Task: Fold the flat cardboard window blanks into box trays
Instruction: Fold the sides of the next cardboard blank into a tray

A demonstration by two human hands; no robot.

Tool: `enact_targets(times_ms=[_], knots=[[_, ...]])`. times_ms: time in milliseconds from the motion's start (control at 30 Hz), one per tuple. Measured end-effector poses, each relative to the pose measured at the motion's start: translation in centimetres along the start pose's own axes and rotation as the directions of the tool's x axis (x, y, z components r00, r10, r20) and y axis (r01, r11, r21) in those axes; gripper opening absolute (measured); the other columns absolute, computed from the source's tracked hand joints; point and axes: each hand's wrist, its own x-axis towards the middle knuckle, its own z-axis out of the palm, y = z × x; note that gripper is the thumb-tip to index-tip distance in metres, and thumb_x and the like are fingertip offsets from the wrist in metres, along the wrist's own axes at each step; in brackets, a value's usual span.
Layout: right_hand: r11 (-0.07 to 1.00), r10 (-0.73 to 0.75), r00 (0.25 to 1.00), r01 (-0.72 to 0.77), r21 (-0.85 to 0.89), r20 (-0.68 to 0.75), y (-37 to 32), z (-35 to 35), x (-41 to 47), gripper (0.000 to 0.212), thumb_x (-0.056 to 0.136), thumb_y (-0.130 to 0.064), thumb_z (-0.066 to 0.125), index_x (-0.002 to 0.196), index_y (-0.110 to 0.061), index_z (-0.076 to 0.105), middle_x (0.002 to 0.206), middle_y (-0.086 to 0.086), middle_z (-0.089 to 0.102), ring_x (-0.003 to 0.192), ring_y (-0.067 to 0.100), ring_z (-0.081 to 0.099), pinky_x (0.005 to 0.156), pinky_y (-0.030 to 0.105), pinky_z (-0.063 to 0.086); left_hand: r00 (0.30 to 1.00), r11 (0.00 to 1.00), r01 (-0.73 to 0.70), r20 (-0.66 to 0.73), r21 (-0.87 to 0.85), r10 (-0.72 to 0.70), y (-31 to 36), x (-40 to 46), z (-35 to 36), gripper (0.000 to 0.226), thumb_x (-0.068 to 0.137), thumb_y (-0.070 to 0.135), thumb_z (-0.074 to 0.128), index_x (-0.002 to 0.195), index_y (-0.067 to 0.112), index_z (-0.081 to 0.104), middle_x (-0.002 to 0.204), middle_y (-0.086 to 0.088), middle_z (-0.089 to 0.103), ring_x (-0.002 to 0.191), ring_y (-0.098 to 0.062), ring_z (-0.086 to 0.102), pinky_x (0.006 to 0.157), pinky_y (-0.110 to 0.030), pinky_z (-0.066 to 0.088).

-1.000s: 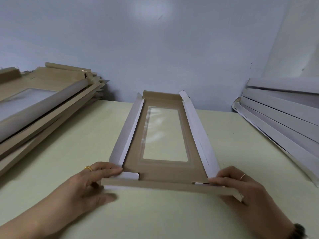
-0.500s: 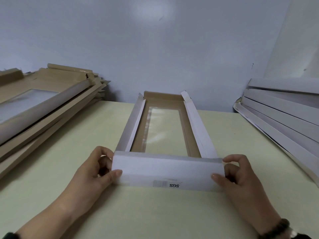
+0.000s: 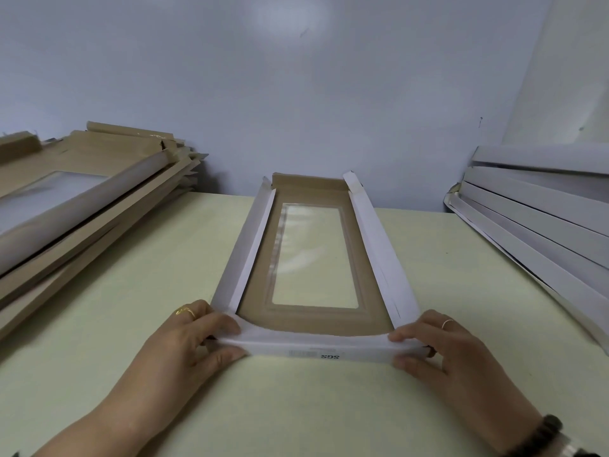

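I see the tray point(image 3: 309, 318) lying with its long axis away from me; my left hand point(image 3: 194, 341) and right hand point(image 3: 438, 347) pinch its near flap point(image 3: 316, 347).

We see a pale green table point(image 3: 138, 291) set against a blue-grey wall point(image 3: 230, 94). A soft light patch point(image 3: 286, 14) marks the wall; a white wall point(image 3: 573, 70) meets it at right.

A pale yellow-green worktop point(image 3: 329, 407) runs back to a grey-blue wall point(image 3: 296, 94). A lighter, off-white wall point(image 3: 573, 77) meets that one at the far right corner.
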Motion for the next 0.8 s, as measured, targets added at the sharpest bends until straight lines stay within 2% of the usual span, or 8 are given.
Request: enact_targets(times_ms=[200,267,333,400,500,600,700,800], knots=[[0.936,-0.17,0.984,0.143,-0.323,-0.055,0.1,0.0,0.3,0.017,0.062,-0.032,0.082,0.063,-0.023,0.067,0.087,-0.008,0.059,0.079,0.012,0.051,0.071,0.024,0.032,1.0,0.999,-0.002,0.026,0.046,0.0,-0.1,-0.1,0.1,0.01,0.074,0.043,0.069,0.077,0.039,0.061,0.096,0.02,0.043,0.07,-0.011,0.053,0.065,-0.024,0.043],[0.883,-0.256,0.964,0.204,-0.422,-0.07,-0.5,0.0,0.6,0.03,0.077,-0.045,0.058,0.059,-0.021,0.066,0.084,-0.005,0.063,0.085,0.014,0.048,0.078,0.026,0.032,0.999,0.996,-0.03,0.028,0.086,0.028,0.0,0.1,0.1,0.017,0.076,0.052,0.067,0.07,0.037,0.062,0.095,0.019,0.043,0.068,-0.01,0.051,0.064,-0.022,0.042],[0.845,-0.336,0.941,0.291,-0.45,-0.023,-0.9,0.3,0.9,0.047,0.089,-0.046,0.037,0.06,-0.019,0.063,0.071,-0.007,0.061,0.076,0.016,0.053,0.077,0.027,0.034,0.995,0.963,-0.101,0.0,0.251,0.104,0.3,0.3,0.2,0.042,0.075,0.068,0.047,0.065,0.031,0.064,0.088,0.015,0.047,0.07,-0.008,0.045,0.067,-0.021,0.033],[0.827,-0.37,0.928,0.352,-0.439,0.047,-0.9,0.8,1.0,0.044,0.092,-0.036,0.035,0.061,-0.017,0.06,0.06,-0.006,0.056,0.06,0.018,0.057,0.067,0.025,0.036,0.987,0.896,-0.14,-0.013,0.421,0.16,1.3,0.7,0.3,0.054,0.075,0.073,0.033,0.057,0.031,0.062,0.08,0.012,0.05,0.075,-0.007,0.037,0.072,-0.024,0.025],[0.844,-0.319,0.943,0.33,-0.423,0.098,-1.2,1.3,1.2,0.019,0.081,-0.019,0.054,0.063,-0.017,0.06,0.055,-0.004,0.056,0.051,0.02,0.056,0.053,0.028,0.042,0.97,0.825,-0.228,0.047,0.516,0.239,2.9,1.4,1.2,0.045,0.071,0.063,0.039,0.057,0.029,0.065,0.072,0.01,0.053,0.077,-0.013,0.046,0.08,-0.026,0.028],[0.88,-0.266,0.954,0.299,-0.37,0.138,-1.9,1.5,1.2,0.011,0.072,-0.016,0.061,0.062,-0.015,0.06,0.052,-0.003,0.055,0.046,0.021,0.053,0.041,0.021,0.042,0.931,0.815,-0.365,0.189,0.45,0.312,4.4,2.0,3.2,0.033,0.073,0.056,0.052,0.061,0.027,0.061,0.064,0.012,0.052,0.063,-0.01,0.057,0.064,-0.021,0.038],[0.919,-0.24,0.954,0.283,-0.275,0.178,-1.5,1.4,1.2,0.032,0.089,-0.031,0.043,0.071,-0.014,0.063,0.065,-0.002,0.061,0.059,0.022,0.057,0.052,0.026,0.047,0.931,0.829,-0.363,0.182,0.425,0.315,5.5,2.6,4.1,0.019,0.064,0.04,0.063,0.056,0.026,0.053,0.053,0.013,0.049,0.047,-0.005,0.052,0.037,-0.015,0.033],[0.949,-0.259,0.946,0.287,-0.132,0.197,-0.6,0.7,1.4,0.062,0.09,-0.06,0.025,0.098,-0.017,0.069,0.101,-0.007,0.066,0.088,0.011,0.052,0.078,0.023,0.043,0.94,0.827,-0.34,0.138,0.448,0.312,5.4,2.8,4.2,0.02,0.062,0.037,0.063,0.053,0.026,0.05,0.05,0.012,0.046,0.044,-0.004,0.049,0.036,-0.017,0.022]])
